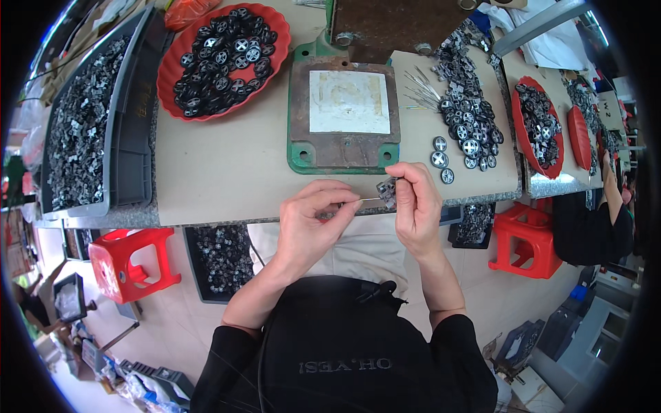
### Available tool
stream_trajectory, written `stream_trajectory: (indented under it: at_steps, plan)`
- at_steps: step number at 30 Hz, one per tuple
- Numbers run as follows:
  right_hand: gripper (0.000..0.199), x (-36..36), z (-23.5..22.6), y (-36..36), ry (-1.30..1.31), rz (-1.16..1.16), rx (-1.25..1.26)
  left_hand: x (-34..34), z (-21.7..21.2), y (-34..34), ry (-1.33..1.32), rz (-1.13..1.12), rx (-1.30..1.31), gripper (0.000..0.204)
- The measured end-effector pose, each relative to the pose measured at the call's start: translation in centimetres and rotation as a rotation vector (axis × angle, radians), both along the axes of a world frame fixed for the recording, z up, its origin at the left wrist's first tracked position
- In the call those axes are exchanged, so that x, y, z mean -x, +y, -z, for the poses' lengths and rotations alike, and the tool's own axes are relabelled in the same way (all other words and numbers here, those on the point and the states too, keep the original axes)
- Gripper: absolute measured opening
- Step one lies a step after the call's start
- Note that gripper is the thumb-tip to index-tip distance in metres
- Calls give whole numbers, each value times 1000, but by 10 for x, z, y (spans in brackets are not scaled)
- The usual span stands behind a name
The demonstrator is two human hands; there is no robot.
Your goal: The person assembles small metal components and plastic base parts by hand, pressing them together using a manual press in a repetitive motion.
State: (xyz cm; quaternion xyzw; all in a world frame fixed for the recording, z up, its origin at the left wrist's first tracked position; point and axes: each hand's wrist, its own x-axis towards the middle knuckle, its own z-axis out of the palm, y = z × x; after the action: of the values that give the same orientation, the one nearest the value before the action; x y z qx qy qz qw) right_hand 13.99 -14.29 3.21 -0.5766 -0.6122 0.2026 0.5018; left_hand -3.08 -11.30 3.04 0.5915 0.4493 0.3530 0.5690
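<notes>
Apparently threading, just right of frame centre, small dark blocks (pixel 387 193) pinched in the right hand (pixel 418 210) onto a thin metal rod (pixel 370 199) gripped by the left hand (pixel 311 219), likely needing careful alignment next.

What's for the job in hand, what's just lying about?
Likely the job:
Thin metal rod, in left hand
Small dark part, in right hand
Loose metal rods
Black-and-silver wheels beside them

Apparently just lying about:
Orange plastic bag
Red stool at left
Red stool at right
</notes>
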Motion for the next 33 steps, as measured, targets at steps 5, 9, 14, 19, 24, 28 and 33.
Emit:
stream_trajectory:
  at_steps: [5, 9, 14, 19, 24, 28, 33]
  plan:
    - [18, 1, 3, 0, -104, 9, -115, 0, 2, 1, -11, 6, -21, 12]
    - [25, 4, 3, -4, -209, -10, -184, 0, 2, 1, -12, -3, 9, 12]
    - [32, -3, -3, -3, -53, -110, -59, 5, 3, 4, -39, -16, 78, 12]
    - [31, -9, -3, -3, -76, -217, -7, 4, 1, 3, -12, 4, 32, 12]
    - [29, -1, -5, -4, 40, -137, 87, -3, 5, 2, 110, -64, -282, 10]
    - [27, -3, 1, -5, 155, -167, 122, -1, 7, 2, -54, -18, -10, 12]
    - [24, -9, 3, -8, 420, -86, 335, 2, 6, 4, -91, 69, 98, 27]
